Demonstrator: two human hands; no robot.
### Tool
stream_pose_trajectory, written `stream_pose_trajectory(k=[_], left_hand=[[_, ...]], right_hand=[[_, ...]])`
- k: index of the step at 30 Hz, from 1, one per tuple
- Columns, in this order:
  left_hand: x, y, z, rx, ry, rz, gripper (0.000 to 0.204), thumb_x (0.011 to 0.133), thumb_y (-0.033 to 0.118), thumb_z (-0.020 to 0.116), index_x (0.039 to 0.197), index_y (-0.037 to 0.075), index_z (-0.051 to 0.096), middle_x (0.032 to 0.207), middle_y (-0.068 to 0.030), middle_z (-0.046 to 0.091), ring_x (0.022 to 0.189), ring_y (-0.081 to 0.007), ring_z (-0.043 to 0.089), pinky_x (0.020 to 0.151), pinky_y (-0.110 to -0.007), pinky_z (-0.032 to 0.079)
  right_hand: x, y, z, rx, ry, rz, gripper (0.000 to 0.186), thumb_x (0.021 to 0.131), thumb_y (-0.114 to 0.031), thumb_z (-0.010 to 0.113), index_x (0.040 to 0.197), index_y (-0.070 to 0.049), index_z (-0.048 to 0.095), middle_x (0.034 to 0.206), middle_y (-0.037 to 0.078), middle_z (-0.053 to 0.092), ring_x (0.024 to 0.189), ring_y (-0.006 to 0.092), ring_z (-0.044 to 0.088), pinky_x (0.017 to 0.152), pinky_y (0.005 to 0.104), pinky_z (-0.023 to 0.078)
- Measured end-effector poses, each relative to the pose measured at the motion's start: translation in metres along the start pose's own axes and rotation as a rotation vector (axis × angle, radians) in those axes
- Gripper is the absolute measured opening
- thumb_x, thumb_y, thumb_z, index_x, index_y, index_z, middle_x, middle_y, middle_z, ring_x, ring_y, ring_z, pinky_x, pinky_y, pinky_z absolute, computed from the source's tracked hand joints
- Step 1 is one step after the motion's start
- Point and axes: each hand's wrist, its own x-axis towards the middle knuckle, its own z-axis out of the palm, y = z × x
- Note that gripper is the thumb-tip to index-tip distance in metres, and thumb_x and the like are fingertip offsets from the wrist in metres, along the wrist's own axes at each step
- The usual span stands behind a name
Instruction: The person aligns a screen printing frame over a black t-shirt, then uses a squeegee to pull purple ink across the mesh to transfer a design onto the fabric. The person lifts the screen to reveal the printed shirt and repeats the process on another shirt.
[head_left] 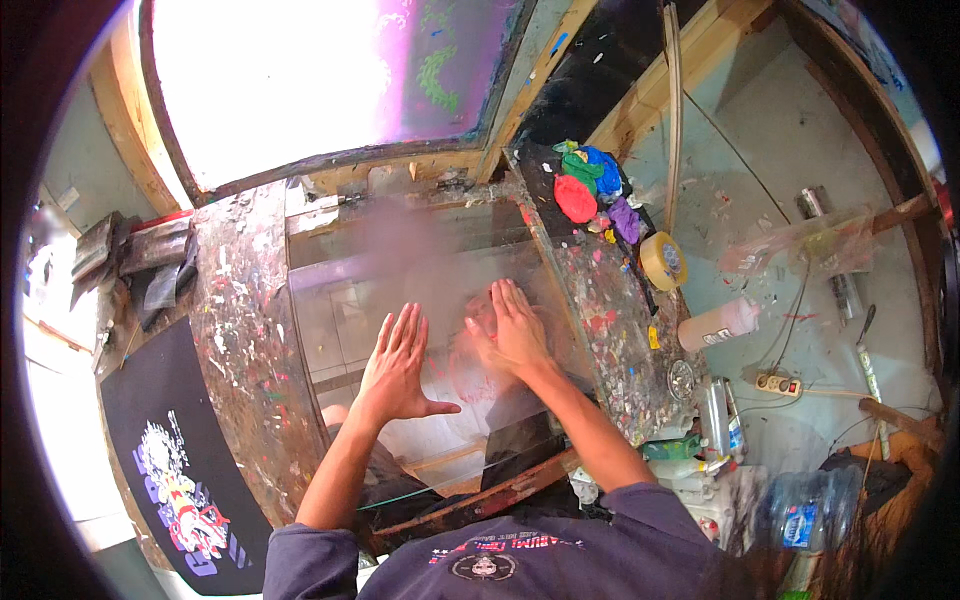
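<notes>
A see-through pane (345, 300), like glass, is set in the paint-spattered wooden table in front of me. My left hand (398, 370) is spread flat over its middle, thumb pointing right and palm down. To the right, my right hand (515, 330) also lies palm down with its fingers stretched out. Neither hand grips anything. Faint reddish marks (465, 365) show on or under the pane between the hands. Through the pane I see floor tiles and parts of my legs.
A wood-edged screen frame (330, 170) stands at the far side. Coloured lumps (590, 185), a tape roll (663, 261) and a pinkish bottle (718, 323) are on the right. Black printed fabric (180, 470) lies left. A power strip (778, 383) and plastic bottles (800, 510) sit lower right.
</notes>
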Motion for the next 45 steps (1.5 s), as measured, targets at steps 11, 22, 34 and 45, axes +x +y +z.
stream_pose_trajectory(k=[11, 22, 34, 45], left_hand=[[0.001, -0.003, 0.005, -0.007, 0.006, 0.009, 0.154, 0.059, 0.096, 0.069, 0.158, -0.016, 0.029, 0.169, -0.0321, 0.022, 0.163, -0.0392, 0.012, 0.133, -0.053, 0.007], [-0.001, -0.003, 0.003, 0.004, 0.008, 0.019, 0.155, 0.059, 0.098, 0.067, 0.158, -0.016, 0.029, 0.170, -0.0312, 0.022, 0.163, -0.0392, 0.013, 0.133, -0.053, 0.008], [0.001, -0.002, 0.002, -0.010, 0.010, 0.016, 0.155, 0.059, 0.097, 0.068, 0.159, -0.015, 0.027, 0.170, -0.0312, 0.021, 0.163, -0.0387, 0.012, 0.133, -0.052, 0.006], [0.000, -0.001, 0.000, 0.022, -0.010, 0.007, 0.155, 0.059, 0.097, 0.068, 0.158, -0.015, 0.028, 0.169, -0.0327, 0.021, 0.163, -0.0396, 0.013, 0.133, -0.053, 0.006]], right_hand=[[-0.037, -0.021, 0.014, -0.107, -0.011, -0.173, 0.091, 0.097, -0.059, 0.058, 0.155, 0.009, 0.042, 0.163, 0.029, 0.041, 0.153, 0.0415, 0.038, 0.125, 0.0507, 0.033], [-0.038, -0.005, 0.008, -0.005, -0.060, -0.214, 0.096, 0.098, -0.062, 0.058, 0.155, 0.012, 0.039, 0.160, 0.032, 0.042, 0.153, 0.0419, 0.039, 0.126, 0.0497, 0.031], [0.003, 0.022, -0.006, -0.012, -0.097, -0.165, 0.102, 0.097, -0.070, 0.054, 0.155, 0.013, 0.038, 0.163, 0.033, 0.038, 0.154, 0.0424, 0.037, 0.127, 0.0502, 0.030], [-0.075, 0.025, -0.039, -0.070, -0.042, -0.175, 0.096, 0.097, -0.062, 0.061, 0.154, 0.013, 0.041, 0.159, 0.032, 0.044, 0.147, 0.0431, 0.046, 0.123, 0.0507, 0.036]])
